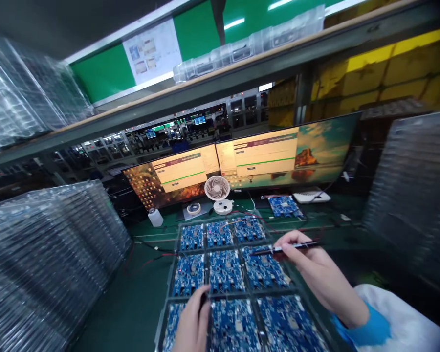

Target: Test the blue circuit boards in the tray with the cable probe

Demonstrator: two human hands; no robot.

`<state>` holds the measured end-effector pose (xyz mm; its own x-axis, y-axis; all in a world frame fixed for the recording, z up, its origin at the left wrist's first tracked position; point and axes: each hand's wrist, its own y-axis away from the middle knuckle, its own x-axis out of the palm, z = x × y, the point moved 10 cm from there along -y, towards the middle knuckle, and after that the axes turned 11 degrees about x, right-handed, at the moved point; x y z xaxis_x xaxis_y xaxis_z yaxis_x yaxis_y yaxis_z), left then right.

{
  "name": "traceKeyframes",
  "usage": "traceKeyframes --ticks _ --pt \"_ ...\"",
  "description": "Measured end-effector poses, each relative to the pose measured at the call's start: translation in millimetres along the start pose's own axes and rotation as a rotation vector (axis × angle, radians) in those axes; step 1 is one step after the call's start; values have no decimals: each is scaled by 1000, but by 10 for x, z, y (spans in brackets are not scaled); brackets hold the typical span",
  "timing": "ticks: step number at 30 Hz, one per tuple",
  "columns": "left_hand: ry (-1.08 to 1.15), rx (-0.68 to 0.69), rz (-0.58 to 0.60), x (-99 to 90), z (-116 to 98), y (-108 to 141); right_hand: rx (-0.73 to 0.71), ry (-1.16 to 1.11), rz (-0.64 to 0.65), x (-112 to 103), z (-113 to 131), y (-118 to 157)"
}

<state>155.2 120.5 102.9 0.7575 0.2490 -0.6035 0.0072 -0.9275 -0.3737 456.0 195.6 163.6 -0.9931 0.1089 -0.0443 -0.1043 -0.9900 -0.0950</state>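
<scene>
A clear plastic tray (161, 318) holds several blue circuit boards in rows. My right hand (311, 266) is closed round a thin dark pen-like tool (297, 247), whose tip lies over the board (264, 271) in the right column of the middle row. My left hand (193, 320) is over the front left part of the tray, its fingers curled close together at the divider between boards. A small dark thing shows between thumb and fingers, too unclear to name. Red and black wires (161, 255) run to the tray's left edge.
Stacks of clear trays stand at left (51, 264) and right (414, 190). Behind are two monitors (266, 156), a small white fan (217, 188), a white bottle (155, 217), a tape roll (193, 209) and a loose blue board (285, 207). A shelf (242, 68) crosses above.
</scene>
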Motion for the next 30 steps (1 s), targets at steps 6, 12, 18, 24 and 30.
traceKeyframes --ticks 6,12,18,24,30 --pt "133 229 337 518 -1008 -475 -71 28 141 49 493 504" --pt "128 255 366 619 -1222 -439 -45 47 140 -35 381 520" --pt "110 315 472 866 -1343 -324 3 41 199 118 123 607" --pt "117 388 565 1149 -1336 -278 59 -36 172 -67 -404 668" --pt "-207 214 338 1048 -362 -1271 145 -186 -349 -1092 -1233 504"
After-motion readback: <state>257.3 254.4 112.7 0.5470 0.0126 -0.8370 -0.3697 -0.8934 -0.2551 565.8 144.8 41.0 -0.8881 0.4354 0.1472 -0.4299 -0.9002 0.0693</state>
